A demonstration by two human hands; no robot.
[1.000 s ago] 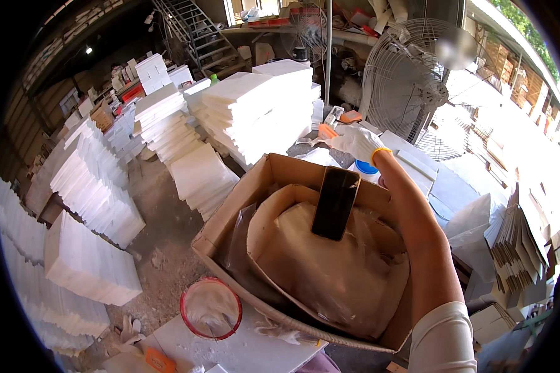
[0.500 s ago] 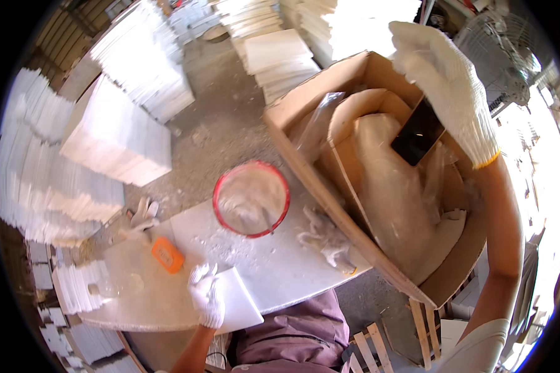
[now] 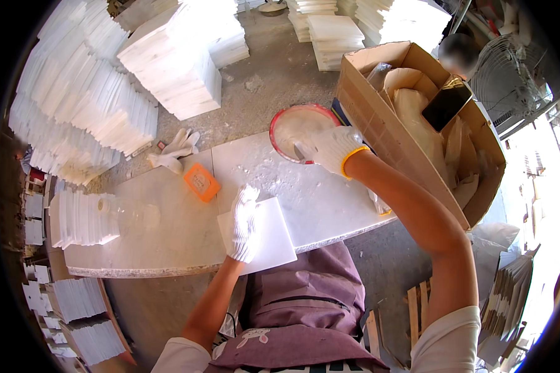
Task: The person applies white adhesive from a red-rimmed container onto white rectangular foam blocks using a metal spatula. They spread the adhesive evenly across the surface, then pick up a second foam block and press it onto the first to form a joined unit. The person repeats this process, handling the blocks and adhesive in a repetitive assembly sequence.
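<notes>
My left hand (image 3: 245, 225), in a white knit glove, rests on a white square tile (image 3: 272, 233) at the table's near edge. Its fingers are stretched out and close together. The tile overhangs the edge slightly, above my apron. My right hand (image 3: 336, 148), also gloved, reaches over the near right rim of a red-rimmed bucket (image 3: 298, 118) filled with pale paste. Its fingers are closed. A small grey piece shows beside them, but I cannot make out its kind. A black phone (image 3: 447, 104) leans at the cardboard box's far side.
The cardboard box (image 3: 379, 118), holding plastic-wrapped things, stands right of the table (image 3: 162, 248). An orange packet (image 3: 201, 183) and loose gloves (image 3: 177, 151) lie at the table's far left. Stacked white slabs (image 3: 174, 68) stand behind. A fan (image 3: 510, 74) is at far right.
My right hand has come away from the phone at the box and down left to the bucket. My left hand's fingers, curled before, are now straighter over the tile. The view has shifted.
</notes>
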